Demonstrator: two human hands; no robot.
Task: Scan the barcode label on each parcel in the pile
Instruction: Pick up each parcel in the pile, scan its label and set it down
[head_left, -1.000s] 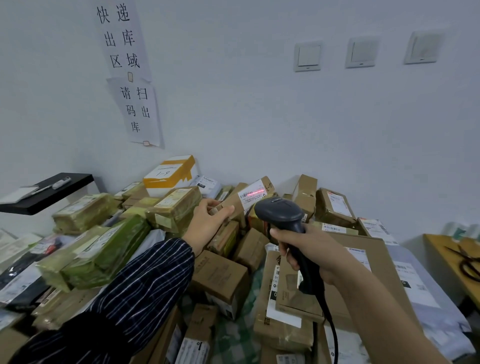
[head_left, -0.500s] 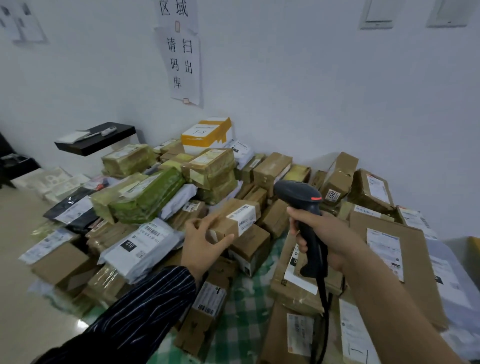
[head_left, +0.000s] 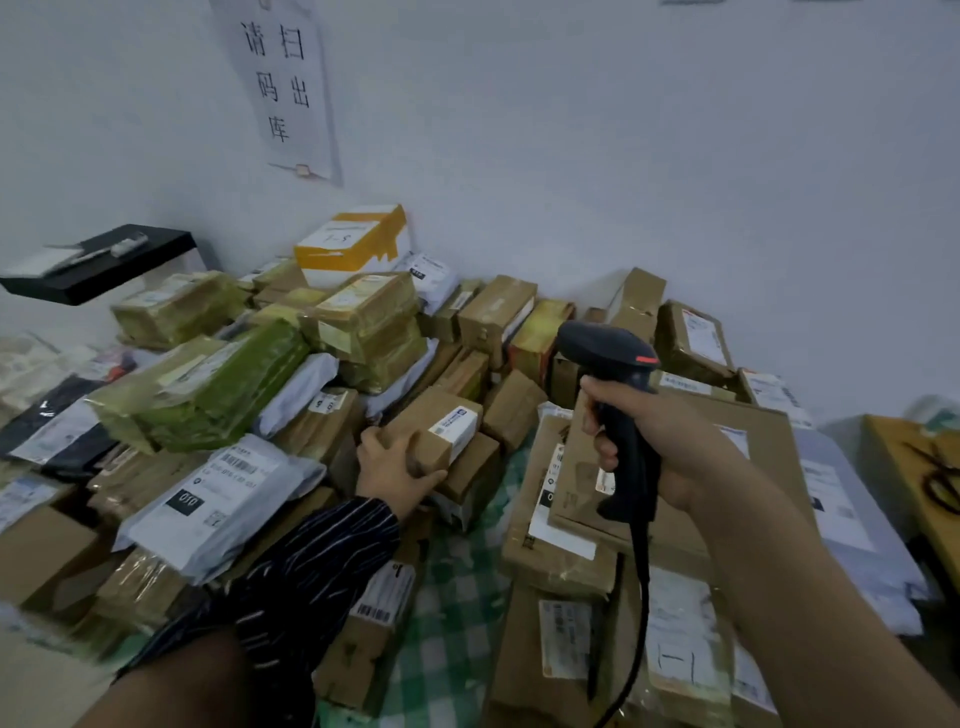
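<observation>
My left hand (head_left: 395, 467) grips a small brown cardboard parcel (head_left: 431, 423) with a white barcode label (head_left: 453, 426) on its right end, low among the pile of parcels (head_left: 363, 332). My right hand (head_left: 660, 441) holds a black handheld barcode scanner (head_left: 613, 374) by its grip, to the right of and a little above the small parcel. The scanner's head tilts left and its cable (head_left: 641, 597) hangs down. No red beam shows on any label.
Taped green-wrapped boxes (head_left: 208, 384), grey poly mailers (head_left: 218, 499) and a white and orange box (head_left: 353, 244) crowd the left and back. Large flat cartons (head_left: 675, 467) lie on the right. A black shelf (head_left: 98, 262) juts from the wall. Green checked cloth (head_left: 457, 613) shows between parcels.
My left hand has brought the small parcel down from up by the scanner, where a red beam lit its label, onto the pile. The view dropped and turned left.
</observation>
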